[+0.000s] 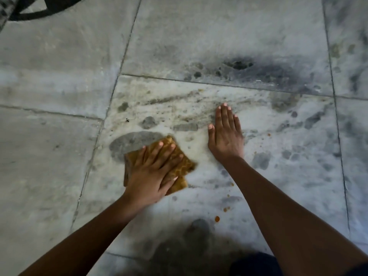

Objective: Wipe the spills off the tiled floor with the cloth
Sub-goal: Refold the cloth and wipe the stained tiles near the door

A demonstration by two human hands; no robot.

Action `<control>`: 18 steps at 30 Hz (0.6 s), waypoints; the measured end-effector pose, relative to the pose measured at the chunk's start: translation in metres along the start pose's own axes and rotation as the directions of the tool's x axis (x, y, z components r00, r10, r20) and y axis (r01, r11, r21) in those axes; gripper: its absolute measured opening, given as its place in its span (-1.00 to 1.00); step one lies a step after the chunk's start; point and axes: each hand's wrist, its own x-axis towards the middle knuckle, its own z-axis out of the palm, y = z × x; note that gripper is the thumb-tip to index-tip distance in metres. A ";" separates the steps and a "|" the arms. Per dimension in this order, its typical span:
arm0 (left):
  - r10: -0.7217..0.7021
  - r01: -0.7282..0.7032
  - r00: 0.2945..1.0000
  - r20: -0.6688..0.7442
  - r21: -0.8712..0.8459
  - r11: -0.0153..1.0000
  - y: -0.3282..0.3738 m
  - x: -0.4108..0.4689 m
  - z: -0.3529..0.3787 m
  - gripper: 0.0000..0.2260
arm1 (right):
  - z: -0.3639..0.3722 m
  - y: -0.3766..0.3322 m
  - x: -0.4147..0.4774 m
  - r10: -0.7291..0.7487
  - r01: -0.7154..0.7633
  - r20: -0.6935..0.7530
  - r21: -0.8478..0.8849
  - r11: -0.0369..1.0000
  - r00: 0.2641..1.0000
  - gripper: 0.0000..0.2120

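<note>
A folded brown-yellow patterned cloth [182, 166] lies on the grey marbled tiled floor [59, 156]. My left hand [153, 168] presses flat on the cloth with straight fingers. My right hand [226, 134] rests flat on the bare tile to the right of the cloth, fingers straight and pointing away from me. Brownish smeared streaks of spill [189, 104] run across the tile beyond both hands. Small orange drops [217, 218] dot the tile nearer to me, between my forearms.
Dark grout lines [111, 108] divide the tiles. A dark sooty stain [241, 65] marks the far tile. Part of a black curved object [39, 10] shows at the top left corner. Dark clothing [256, 264] appears at the bottom edge.
</note>
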 end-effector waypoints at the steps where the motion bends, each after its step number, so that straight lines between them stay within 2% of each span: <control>1: 0.008 -0.008 1.000 -0.006 -0.005 1.000 -0.005 0.001 0.000 -0.54 | 0.001 0.000 -0.001 0.007 -0.007 -0.002 -0.002 1.000 1.000 -0.35; 7: -0.093 0.092 0.995 -0.026 -0.038 0.995 0.007 0.067 -0.008 -0.55 | 0.001 0.000 0.000 0.000 0.001 0.009 -0.026 1.000 1.000 -0.35; 13: 0.060 -0.062 0.995 0.075 0.022 0.998 -0.017 0.004 -0.003 -0.49 | 0.003 0.002 0.000 -0.002 0.002 0.020 -0.029 1.000 1.000 -0.37; 15: -0.039 0.039 0.995 0.094 0.001 0.999 -0.028 0.036 -0.010 -0.46 | 0.003 0.001 0.001 -0.002 0.002 0.027 -0.032 0.999 1.000 -0.40; 18: -0.341 0.345 0.937 0.070 -0.047 0.937 -0.031 0.111 -0.016 -0.50 | 0.001 0.001 0.000 -0.004 0.006 0.039 -0.038 0.999 0.999 -0.40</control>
